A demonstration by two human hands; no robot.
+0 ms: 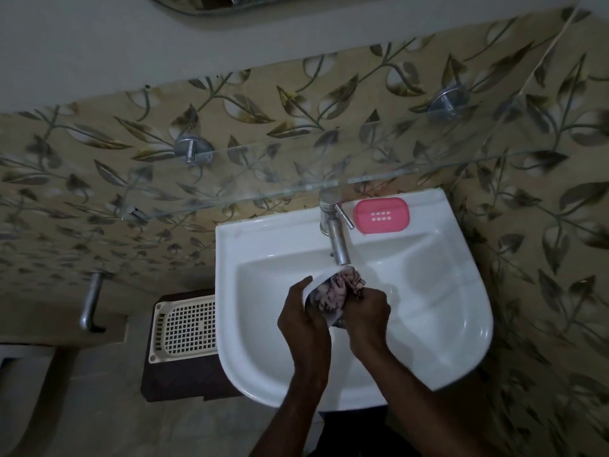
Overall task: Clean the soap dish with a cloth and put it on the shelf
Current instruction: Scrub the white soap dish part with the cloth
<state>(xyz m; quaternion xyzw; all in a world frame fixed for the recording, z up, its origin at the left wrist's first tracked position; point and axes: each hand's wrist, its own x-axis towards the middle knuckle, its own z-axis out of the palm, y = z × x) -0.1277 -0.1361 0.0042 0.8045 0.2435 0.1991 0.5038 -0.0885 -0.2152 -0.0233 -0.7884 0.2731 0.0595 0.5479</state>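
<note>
Right now, just below the tap's (336, 239) spout, I see the left hand (301, 321) gripping the white soap dish (318, 282), its open side turned toward the right hand (367, 316). That hand pinches a bunched patterned cloth (342, 285) and presses it into the dish. The dish's long axis seems to slant up toward the spout. The glass shelf (263, 192) lies beyond the tap, so I'd send the left hand there. A pink slotted tray (381, 215) sits just right of the tap.
</note>
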